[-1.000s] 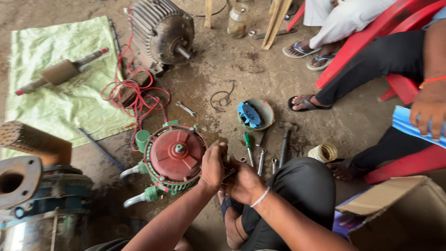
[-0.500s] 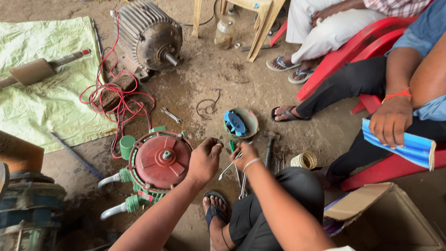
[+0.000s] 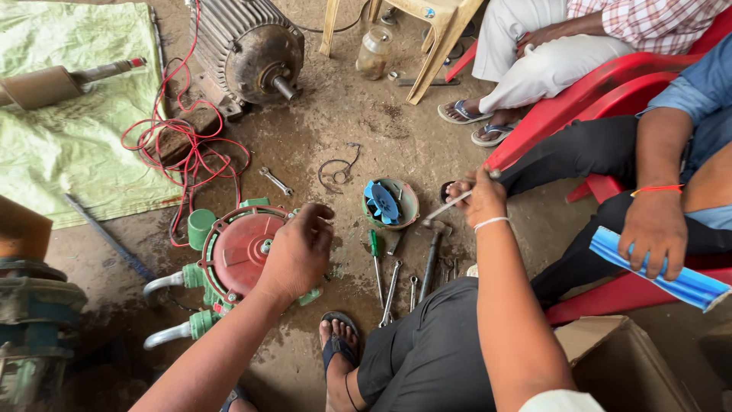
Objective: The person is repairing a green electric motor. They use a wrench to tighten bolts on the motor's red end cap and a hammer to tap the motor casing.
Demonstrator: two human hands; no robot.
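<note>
My left hand [image 3: 297, 255] rests on the right edge of a round red pump cover [image 3: 240, 252], which sits on a green pump body on the dirt floor. Fingers curl over the rim by a bolt. My right hand [image 3: 482, 200] is raised to the right of it, shut on a slim metal tool [image 3: 450, 204] that points down-left. Just left of that tool stands a small bowl holding a blue fan impeller [image 3: 385, 202]. Below the bowl lie a green-handled screwdriver [image 3: 375, 248], a hammer [image 3: 431, 255] and spanners [image 3: 393, 290].
A grey motor [image 3: 244, 46] and red wire [image 3: 191, 152] lie beyond the pump, a green cloth [image 3: 69, 137] at the left. Two people sit on red chairs [image 3: 579, 107] at the right; one hand holds a blue object [image 3: 671, 267]. A cardboard box [image 3: 618, 358] is at lower right.
My right hand left the pump, picked a slim metal tool from the tools on the floor and rose to the right with it. My left hand stayed on the red cover.
</note>
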